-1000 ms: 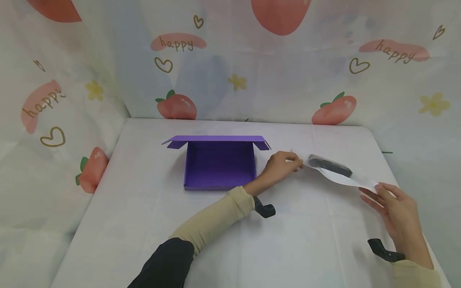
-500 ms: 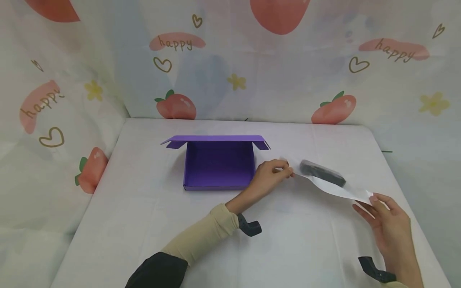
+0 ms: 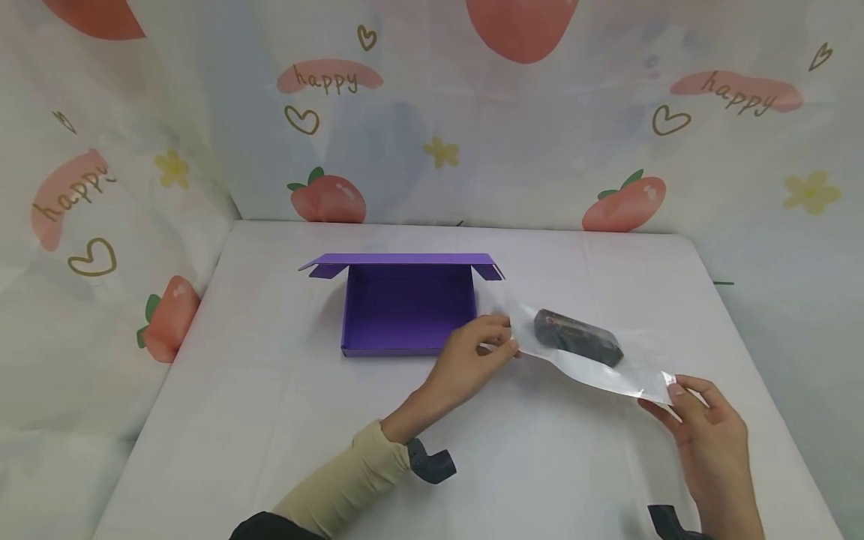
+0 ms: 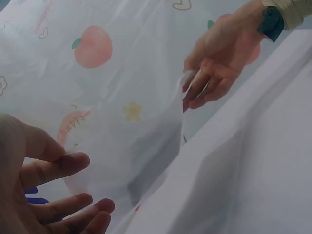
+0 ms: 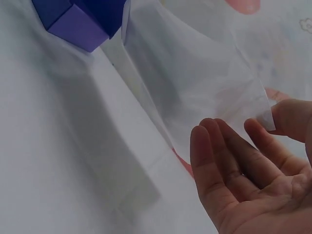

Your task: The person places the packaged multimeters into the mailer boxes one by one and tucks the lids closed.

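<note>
A clear plastic bag (image 3: 594,367) with a dark oblong object (image 3: 577,339) inside hangs stretched between my two hands, just above the table. My left hand (image 3: 508,345) pinches the bag's left end, close to the front right corner of the open purple box (image 3: 405,307). My right hand (image 3: 671,388) pinches the bag's right corner between thumb and fingers. In the left wrist view the bag (image 4: 156,141) spans from my left fingers (image 4: 63,165) to my right hand (image 4: 219,63). The right wrist view shows the bag (image 5: 195,83), my right hand (image 5: 265,124) and the box (image 5: 80,22).
The table (image 3: 270,420) is covered with a white cloth and runs to an edge at the right. A curtain (image 3: 472,135) printed with strawberries and hearts hangs behind and at the left. The box's lid (image 3: 401,260) stands open at its far side.
Both hands have carried the bag and its dark object leftward and nearer to me, so the left end now hangs by the box's front right corner.
</note>
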`<state>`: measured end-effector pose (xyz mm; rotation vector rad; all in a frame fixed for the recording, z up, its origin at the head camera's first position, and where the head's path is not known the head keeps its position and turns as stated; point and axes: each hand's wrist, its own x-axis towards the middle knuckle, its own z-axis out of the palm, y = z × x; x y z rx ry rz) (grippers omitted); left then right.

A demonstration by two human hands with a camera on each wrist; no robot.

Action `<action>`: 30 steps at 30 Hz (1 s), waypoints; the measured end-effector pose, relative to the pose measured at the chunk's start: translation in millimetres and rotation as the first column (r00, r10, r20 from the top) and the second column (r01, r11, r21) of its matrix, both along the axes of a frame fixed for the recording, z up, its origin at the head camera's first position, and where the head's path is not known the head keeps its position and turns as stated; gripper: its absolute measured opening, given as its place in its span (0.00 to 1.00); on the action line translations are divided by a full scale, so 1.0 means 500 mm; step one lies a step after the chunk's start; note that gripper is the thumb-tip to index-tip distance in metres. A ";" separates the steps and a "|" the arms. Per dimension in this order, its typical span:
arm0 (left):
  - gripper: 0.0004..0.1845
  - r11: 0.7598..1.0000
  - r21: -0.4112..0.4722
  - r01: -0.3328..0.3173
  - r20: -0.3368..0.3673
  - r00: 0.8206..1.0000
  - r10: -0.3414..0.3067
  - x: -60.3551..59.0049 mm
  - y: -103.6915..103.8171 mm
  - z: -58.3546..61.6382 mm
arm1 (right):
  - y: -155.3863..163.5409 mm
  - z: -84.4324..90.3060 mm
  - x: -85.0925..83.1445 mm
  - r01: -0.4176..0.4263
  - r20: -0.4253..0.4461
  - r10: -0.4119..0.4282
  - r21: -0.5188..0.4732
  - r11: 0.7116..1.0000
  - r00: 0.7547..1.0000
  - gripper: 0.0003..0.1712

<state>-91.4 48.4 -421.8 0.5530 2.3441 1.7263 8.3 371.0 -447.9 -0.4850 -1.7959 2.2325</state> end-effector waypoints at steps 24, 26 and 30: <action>0.08 0.989 0.063 -0.134 -0.181 0.973 0.143 0.054 -0.218 -0.055 | -0.185 -0.036 -0.034 -0.176 0.100 0.149 0.373 0.911 0.984 0.15; 0.08 0.987 0.070 -0.144 -0.210 0.965 0.156 0.054 -0.232 -0.061 | -0.202 -0.040 -0.040 -0.180 0.101 0.152 0.393 0.902 0.983 0.16; 0.08 0.981 0.066 -0.184 -0.251 0.948 0.194 0.052 -0.257 -0.074 | -0.232 -0.056 -0.054 -0.182 0.106 0.151 0.402 0.898 0.983 0.16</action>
